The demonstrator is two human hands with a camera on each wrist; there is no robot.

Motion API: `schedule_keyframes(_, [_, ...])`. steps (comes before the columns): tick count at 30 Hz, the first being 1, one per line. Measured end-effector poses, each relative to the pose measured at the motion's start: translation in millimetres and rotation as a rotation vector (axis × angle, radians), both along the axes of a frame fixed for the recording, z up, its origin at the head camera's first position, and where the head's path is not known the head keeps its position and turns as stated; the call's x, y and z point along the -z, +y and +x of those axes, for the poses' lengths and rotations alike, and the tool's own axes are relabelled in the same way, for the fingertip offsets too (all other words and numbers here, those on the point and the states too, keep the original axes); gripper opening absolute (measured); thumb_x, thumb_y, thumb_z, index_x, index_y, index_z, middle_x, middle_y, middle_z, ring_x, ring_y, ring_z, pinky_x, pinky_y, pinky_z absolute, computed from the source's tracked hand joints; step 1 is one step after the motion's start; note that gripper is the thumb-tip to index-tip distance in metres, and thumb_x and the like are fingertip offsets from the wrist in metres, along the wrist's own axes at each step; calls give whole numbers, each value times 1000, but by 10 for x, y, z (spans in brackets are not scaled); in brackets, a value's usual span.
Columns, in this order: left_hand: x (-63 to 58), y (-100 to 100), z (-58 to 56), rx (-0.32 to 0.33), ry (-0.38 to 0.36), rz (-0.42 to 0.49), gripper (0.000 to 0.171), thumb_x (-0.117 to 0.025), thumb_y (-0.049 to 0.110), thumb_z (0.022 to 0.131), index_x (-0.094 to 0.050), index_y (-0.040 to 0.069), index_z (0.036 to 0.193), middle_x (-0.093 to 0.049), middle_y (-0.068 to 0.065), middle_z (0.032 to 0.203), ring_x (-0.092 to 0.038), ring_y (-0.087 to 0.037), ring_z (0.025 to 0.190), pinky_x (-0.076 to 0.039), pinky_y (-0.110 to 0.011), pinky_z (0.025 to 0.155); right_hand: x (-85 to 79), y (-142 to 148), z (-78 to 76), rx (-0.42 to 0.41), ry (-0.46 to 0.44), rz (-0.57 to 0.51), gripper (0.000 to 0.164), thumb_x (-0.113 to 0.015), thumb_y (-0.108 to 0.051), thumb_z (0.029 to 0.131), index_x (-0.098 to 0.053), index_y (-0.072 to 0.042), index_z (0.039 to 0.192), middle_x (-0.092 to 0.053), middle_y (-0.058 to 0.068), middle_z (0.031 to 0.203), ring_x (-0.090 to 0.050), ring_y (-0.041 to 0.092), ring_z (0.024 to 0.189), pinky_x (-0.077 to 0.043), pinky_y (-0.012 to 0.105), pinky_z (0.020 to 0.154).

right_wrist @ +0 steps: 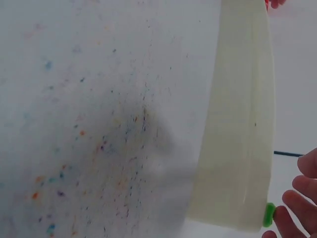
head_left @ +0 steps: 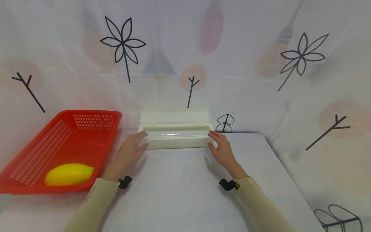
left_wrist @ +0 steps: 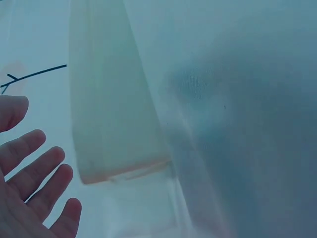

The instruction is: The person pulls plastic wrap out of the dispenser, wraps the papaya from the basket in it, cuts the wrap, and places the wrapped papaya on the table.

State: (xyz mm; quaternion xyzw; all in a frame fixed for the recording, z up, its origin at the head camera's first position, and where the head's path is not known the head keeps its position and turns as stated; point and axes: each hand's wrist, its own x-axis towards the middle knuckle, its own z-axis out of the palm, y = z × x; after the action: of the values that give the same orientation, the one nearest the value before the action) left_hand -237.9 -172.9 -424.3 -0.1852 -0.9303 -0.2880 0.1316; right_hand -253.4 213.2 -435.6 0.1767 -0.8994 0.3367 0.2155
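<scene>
A cream plastic-wrap dispenser (head_left: 176, 143) stands at the back of the table, its lid (head_left: 174, 117) raised. A shiny clear roll of wrap (head_left: 179, 133) lies lengthwise inside. My left hand (head_left: 129, 152) is at its left end, fingertips right at the corner and fingers loosely spread. At the opposite end is my right hand (head_left: 224, 154), fingers also relaxed, tips close to the edge. In the right wrist view a small green tab (right_wrist: 269, 214) sticks out at the dispenser's end, right at a fingertip. The left wrist view shows the left fingers (left_wrist: 42, 186) spread beside the cream body.
A red plastic basket (head_left: 99, 169) with slotted sides stands on the left, holding a yellow mango-shaped fruit (head_left: 69, 174). Patterned cloth (head_left: 174, 93) hangs close behind the dispenser and along the right side. White cloth covers the table (head_left: 179, 193).
</scene>
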Motion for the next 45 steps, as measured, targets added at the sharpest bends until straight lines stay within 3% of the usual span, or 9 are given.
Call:
schedule_keyframes(7, [91,139,-248,36,-44,26,47,-59,24,101,-52,3,143,-50,-14,146,-42,-36,135,-31,-53,113,94,-108,-249,-34,-4,88,38,-66,-8,94,-62,3,130,-55,16,138,-43,35,131,-28,57,108])
schedule_keyframes(12, [118,167,-315,13,-77,-20,48,-59,26,101,-53,6,144,-55,-13,142,-45,-34,132,-34,-53,111,73,-172,-318,-38,-76,179,37,-59,-21,100,-62,-3,132,-58,14,136,-43,35,130,-18,61,110])
schedule_keyframes(18, [98,168,-378,-12,-137,-35,51,-55,33,103,-47,12,149,-52,-9,146,-42,-31,135,-31,-52,113,-15,-207,-403,3,-135,251,41,-53,-29,103,-59,-6,136,-58,15,137,-45,38,129,-16,64,111])
schedule_keyframes(26, [71,177,-533,9,-128,-60,47,-46,29,106,-48,4,145,-54,-17,142,-43,-36,135,-20,-53,117,-86,-191,-536,15,-244,314,44,-50,-31,104,-55,-7,141,-57,14,139,-44,37,132,-13,64,113])
schedule_keyframes(29, [46,194,-593,-6,-114,-62,43,-49,25,105,-53,3,141,-58,-17,138,-48,-37,131,-24,-53,116,-131,-199,-576,14,-285,329,44,-49,-31,104,-56,-7,140,-57,14,140,-44,36,133,-12,65,113])
schedule_keyframes(34, [7,210,-671,-65,-107,-49,35,-54,23,102,-63,6,132,-66,-17,125,-57,-39,117,-41,-54,103,-205,-236,-655,40,-303,378,39,-51,-27,104,-61,-7,136,-61,14,134,-51,37,128,-23,64,110])
schedule_keyframes(38, [24,210,-718,-107,-121,-40,35,-52,27,104,-65,6,129,-67,-17,122,-59,-39,114,-43,-54,101,-221,-265,-705,87,-275,380,32,-54,-22,103,-67,-7,128,-69,12,121,-64,34,106,-42,55,97])
schedule_keyframes(41, [49,206,-724,-122,-133,-5,36,-51,29,105,-65,6,129,-67,-17,123,-58,-39,116,-43,-54,102,-196,-269,-720,110,-266,324,30,-56,-21,103,-70,-7,125,-72,10,112,-62,28,87,-47,46,85])
schedule_keyframes(45, [27,206,-679,-135,-123,82,32,-53,28,104,-67,7,124,-68,-16,119,-59,-38,115,-42,-53,102,-178,-235,-703,101,-263,219,29,-58,-21,102,-70,-8,125,-72,10,114,-61,25,90,-49,44,84])
